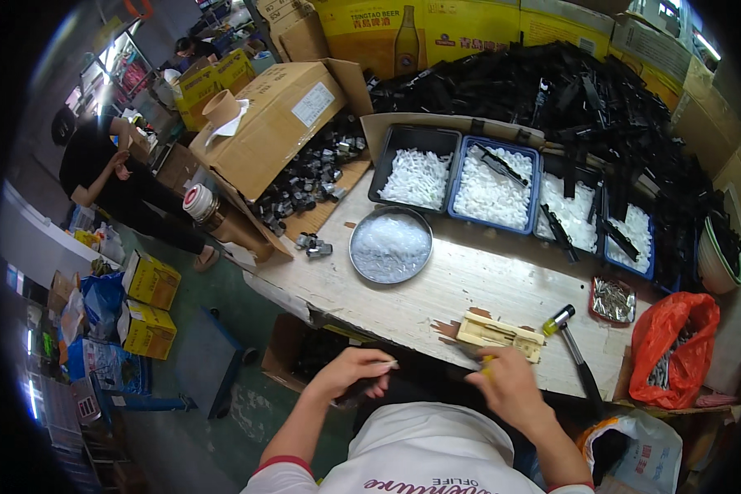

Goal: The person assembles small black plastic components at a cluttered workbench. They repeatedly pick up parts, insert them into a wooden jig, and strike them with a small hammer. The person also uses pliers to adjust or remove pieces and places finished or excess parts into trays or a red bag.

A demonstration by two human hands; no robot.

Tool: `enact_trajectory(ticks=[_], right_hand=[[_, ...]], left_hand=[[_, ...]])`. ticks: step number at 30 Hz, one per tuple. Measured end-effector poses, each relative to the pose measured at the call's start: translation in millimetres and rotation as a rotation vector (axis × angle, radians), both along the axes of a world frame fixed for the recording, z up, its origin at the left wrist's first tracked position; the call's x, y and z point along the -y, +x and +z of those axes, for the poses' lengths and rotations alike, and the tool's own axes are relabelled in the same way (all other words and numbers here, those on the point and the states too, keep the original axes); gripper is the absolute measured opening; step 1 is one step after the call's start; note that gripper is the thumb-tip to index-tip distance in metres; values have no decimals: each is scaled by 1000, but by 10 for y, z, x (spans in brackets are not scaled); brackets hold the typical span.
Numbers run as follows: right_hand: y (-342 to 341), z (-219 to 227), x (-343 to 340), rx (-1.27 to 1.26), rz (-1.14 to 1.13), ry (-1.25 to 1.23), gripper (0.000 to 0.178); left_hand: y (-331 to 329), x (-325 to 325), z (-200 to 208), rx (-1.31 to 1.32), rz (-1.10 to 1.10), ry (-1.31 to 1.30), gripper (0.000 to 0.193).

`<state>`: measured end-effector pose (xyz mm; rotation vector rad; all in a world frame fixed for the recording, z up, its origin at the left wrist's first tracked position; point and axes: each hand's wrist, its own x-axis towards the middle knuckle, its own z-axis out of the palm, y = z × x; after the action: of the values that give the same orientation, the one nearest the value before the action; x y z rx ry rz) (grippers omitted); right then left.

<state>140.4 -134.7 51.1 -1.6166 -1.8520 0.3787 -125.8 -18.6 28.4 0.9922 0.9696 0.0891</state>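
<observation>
My left hand (352, 375) is closed in front of the table edge, with a small whitish piece (392, 364) pinched at its fingertips. Something dark shows under that palm, but its kind is unclear. Close to the near edge, my right hand (509, 389) is closed round a yellow object (487, 368), mostly covered by the fingers. Just beyond it lies a cream-coloured fixture block (494, 331) with slots. A hammer (579, 360) with a black handle and a yellow-and-silver head rests right of the block. Further back stands a round metal bowl (355, 262) of small clear parts.
Behind the bowl, several trays (455, 216) hold white parts, some with black parts on top. A large heap of black parts (510, 82) fills the back. Right are a dish of metal pins (612, 300) and a red bag (671, 346). A carton (263, 115) and metal parts stand left.
</observation>
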Motion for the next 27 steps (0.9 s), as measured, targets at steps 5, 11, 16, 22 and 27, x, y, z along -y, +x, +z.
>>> enact_trajectory(ticks=[5,11,16,22,27], right_hand=[[781,-222,427,99,-618,-38,16],[1450,-508,842,385,-1000,-79,20],[1574,-654,794,487,-1014,-35,20],[1460,-178,248,297,-886,201,14],[1211,41,-668,379,-596,192,24]], left_hand=[[-552,-197,26,-650,221,1074,27],[-194,-1190,-135,-715,380,1535,25],[30,-1517,-457,-803,363,1640,25],[5,-1395,-568,-712,237,1645,12],[-1,-1085,-478,-702,181,1653,21]])
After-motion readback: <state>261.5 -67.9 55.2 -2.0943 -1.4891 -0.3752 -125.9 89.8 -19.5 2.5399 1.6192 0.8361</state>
